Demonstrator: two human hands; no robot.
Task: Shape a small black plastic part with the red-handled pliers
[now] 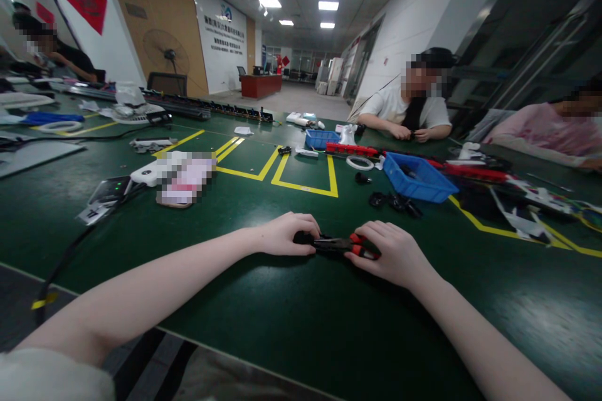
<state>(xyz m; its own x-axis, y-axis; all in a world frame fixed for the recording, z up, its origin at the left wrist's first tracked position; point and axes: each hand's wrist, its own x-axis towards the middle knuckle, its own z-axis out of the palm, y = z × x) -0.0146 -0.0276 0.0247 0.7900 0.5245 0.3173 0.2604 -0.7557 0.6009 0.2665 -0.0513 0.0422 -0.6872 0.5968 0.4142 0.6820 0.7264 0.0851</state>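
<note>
My right hand [388,250] is closed round the red-and-black handles of a pair of pliers [336,244], whose jaws point left. Between the fingers of my left hand [289,235] is a small black part [303,238], mostly hidden by the fingers. The plier jaws meet this part, though I cannot make out whether they grip it. Both hands are low over the green tabletop [291,300], near its front edge.
A blue bin [418,178] stands ahead to the right, with several black parts [397,202] before it. A phone [185,181] and a cabled device [110,191] lie left. Yellow tape [305,189] marks the table. Across it sits a person [409,100] in a white shirt.
</note>
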